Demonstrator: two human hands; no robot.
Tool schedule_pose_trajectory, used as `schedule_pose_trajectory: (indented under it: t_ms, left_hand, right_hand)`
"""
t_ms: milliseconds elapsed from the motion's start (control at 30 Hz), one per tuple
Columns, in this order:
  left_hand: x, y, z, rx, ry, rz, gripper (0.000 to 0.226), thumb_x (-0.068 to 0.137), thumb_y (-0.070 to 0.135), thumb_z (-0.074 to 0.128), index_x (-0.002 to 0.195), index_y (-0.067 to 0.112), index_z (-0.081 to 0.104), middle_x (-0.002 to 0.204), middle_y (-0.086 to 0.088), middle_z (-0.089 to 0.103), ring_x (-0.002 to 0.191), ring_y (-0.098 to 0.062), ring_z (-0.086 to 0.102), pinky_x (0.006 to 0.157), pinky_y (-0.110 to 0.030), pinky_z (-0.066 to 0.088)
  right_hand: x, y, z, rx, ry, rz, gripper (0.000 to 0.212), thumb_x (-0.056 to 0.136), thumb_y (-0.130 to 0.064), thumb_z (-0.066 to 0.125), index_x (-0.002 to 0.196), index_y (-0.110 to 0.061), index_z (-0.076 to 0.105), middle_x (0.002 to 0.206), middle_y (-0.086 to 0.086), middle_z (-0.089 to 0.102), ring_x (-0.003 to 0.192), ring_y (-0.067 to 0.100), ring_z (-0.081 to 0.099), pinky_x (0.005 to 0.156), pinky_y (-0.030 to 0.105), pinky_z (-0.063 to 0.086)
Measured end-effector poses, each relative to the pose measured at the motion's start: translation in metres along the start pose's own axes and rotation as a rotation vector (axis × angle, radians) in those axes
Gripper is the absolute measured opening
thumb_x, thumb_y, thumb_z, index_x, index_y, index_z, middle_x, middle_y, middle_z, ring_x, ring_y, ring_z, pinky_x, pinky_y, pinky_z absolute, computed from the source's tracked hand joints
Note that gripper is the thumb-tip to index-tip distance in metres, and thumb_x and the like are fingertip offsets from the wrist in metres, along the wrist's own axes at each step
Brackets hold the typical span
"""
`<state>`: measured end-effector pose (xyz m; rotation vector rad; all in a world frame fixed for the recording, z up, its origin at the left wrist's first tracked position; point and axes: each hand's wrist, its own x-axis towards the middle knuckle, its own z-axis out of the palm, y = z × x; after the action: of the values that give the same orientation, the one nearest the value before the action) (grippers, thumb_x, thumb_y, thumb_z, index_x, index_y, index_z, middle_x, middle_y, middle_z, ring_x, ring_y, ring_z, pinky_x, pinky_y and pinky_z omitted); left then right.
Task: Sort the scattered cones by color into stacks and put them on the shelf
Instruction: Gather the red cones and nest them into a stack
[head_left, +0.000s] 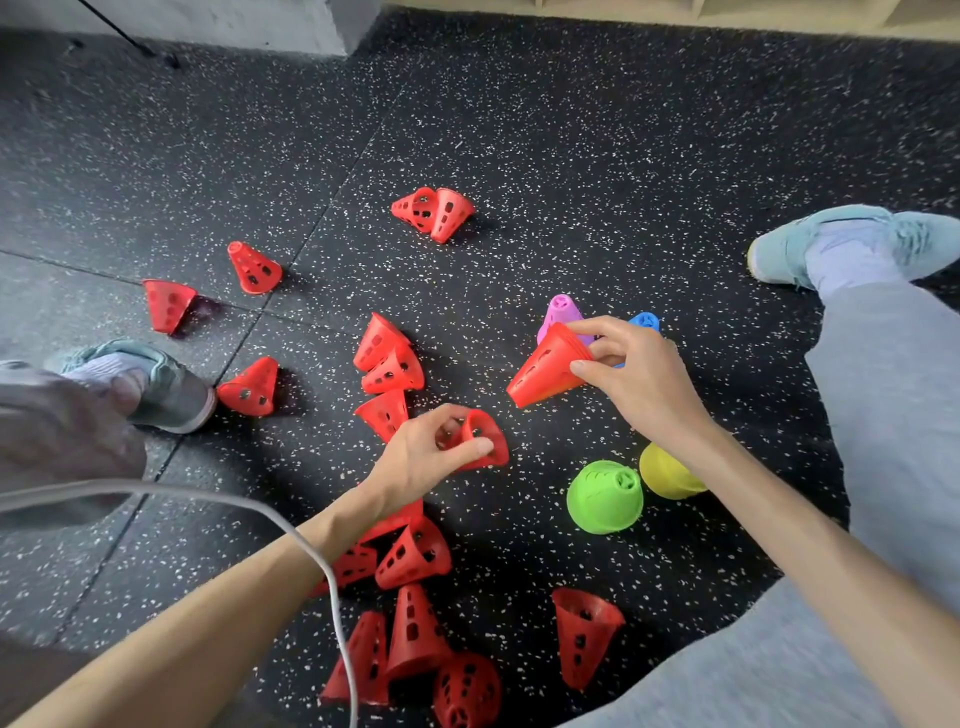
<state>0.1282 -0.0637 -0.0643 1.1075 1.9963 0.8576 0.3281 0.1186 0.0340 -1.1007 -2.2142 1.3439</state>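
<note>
Most of the sorting looks done for four colors. A green stack (605, 497), a yellow stack (667, 473), a purple stack (563, 312) and a blue stack (644, 321) are stood upright on the dark floor (571, 156), close together. Red is the color being worked on now, by the look of it. Many loose red cones (410, 558) are left lying on their sides all around. Nothing can be seen put on a shelf yet.

A red stack (545, 369) is held tilted above the floor by the right hand (639, 374). It is gripped near the narrow end by curled fingers and thumb, and its wide mouth is pointed down and left.

One red cone (485, 439) is pinched by the left hand (421, 457), with the thumb on its rim and fingers curled round it. This cone is held just below and left of the red stack, near it but not touching. It seems ready to be added to the stack.
</note>
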Motion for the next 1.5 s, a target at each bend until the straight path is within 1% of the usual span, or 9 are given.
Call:
schedule_pose_trajectory:
  t_ms: [300,433,533,833,1033,1167,1300,1400,1500]
  left_hand:
    - [0.026,0.042,0.025,-0.302,0.171,0.068,0.017,0.093,0.036,0.074,0.109,0.032,0.072,0.083,0.001,0.071,0.073,-0.008,0.063,0.066,-0.024,0.052]
    - [0.030,0.059,0.038,-0.375,0.221,0.071,0.019,0.091,0.029,0.077,0.109,0.031,0.072,0.080,0.004,0.066,0.069,-0.010,0.061,0.062,-0.040,0.062]
    - [0.033,0.059,0.039,-0.373,0.282,0.070,0.024,0.089,0.034,0.079,0.112,0.033,0.070,0.089,0.004,0.067,0.076,-0.017,0.066,0.065,-0.046,0.062]
    - [0.028,0.070,0.051,-0.394,0.304,0.094,0.039,0.084,0.039,0.081,0.118,0.035,0.064,0.099,-0.002,0.066,0.084,-0.024,0.067,0.064,-0.044,0.062]
    - [0.023,0.068,0.055,-0.298,0.296,0.137,0.055,0.080,0.025,0.086,0.128,0.032,0.058,0.111,0.005,0.063,0.086,-0.007,0.061,0.076,-0.015,0.047]
    - [0.011,0.065,0.052,-0.323,0.290,0.147,0.055,0.083,0.027,0.084,0.130,0.034,0.056,0.114,0.006,0.062,0.089,-0.012,0.064,0.079,-0.029,0.056]
    - [-0.016,0.060,0.050,-0.376,0.222,0.143,0.044,0.091,0.032,0.075,0.128,0.036,0.051,0.107,0.013,0.063,0.083,-0.017,0.067,0.069,-0.042,0.061]
    - [-0.040,0.050,0.055,-0.327,0.133,0.146,0.030,0.096,0.032,0.068,0.118,0.031,0.047,0.094,0.008,0.067,0.071,-0.017,0.065,0.060,-0.034,0.054]
    - [-0.058,0.043,0.060,-0.170,-0.098,0.184,0.022,0.098,0.035,0.065,0.110,0.025,0.049,0.078,0.001,0.071,0.058,-0.016,0.065,0.059,-0.033,0.052]
  right_hand:
    - [0.000,0.008,0.009,-0.032,-0.028,-0.012,0.039,0.091,-0.012,0.072,0.125,-0.029,0.069,0.093,-0.010,0.075,0.089,-0.007,0.067,0.075,0.003,0.041]
    - [0.001,0.014,0.012,0.025,-0.065,0.006,0.037,0.091,-0.009,0.071,0.121,-0.031,0.069,0.095,-0.008,0.076,0.086,-0.011,0.066,0.076,0.002,0.041]
    - [0.006,0.017,0.011,0.054,-0.089,0.009,0.030,0.097,-0.017,0.067,0.120,-0.037,0.069,0.101,-0.013,0.076,0.095,-0.008,0.067,0.088,0.015,0.049]
    - [0.007,0.012,0.003,0.010,-0.140,0.019,0.033,0.092,-0.011,0.072,0.118,-0.030,0.064,0.092,-0.009,0.076,0.079,-0.008,0.067,0.072,0.004,0.042]
    - [0.020,0.010,0.003,-0.097,-0.152,-0.009,0.034,0.091,-0.014,0.070,0.119,-0.032,0.065,0.094,-0.008,0.074,0.092,0.009,0.070,0.088,0.035,0.053]
    - [0.016,0.000,0.003,-0.146,-0.195,-0.044,0.034,0.091,-0.016,0.071,0.119,-0.034,0.066,0.099,-0.008,0.073,0.095,0.008,0.068,0.089,0.036,0.053]
    - [0.001,-0.015,-0.002,-0.200,-0.266,-0.067,0.036,0.092,-0.013,0.072,0.120,-0.034,0.066,0.113,-0.001,0.071,0.106,0.006,0.065,0.085,0.021,0.046]
    - [-0.018,-0.021,-0.013,-0.202,-0.273,-0.062,0.034,0.092,-0.006,0.071,0.118,-0.027,0.068,0.098,-0.002,0.072,0.083,-0.010,0.061,0.072,0.007,0.039]
    - [-0.041,-0.016,-0.027,-0.203,-0.232,-0.041,0.035,0.090,-0.005,0.073,0.115,-0.028,0.069,0.089,-0.008,0.074,0.075,-0.008,0.063,0.077,0.020,0.044]
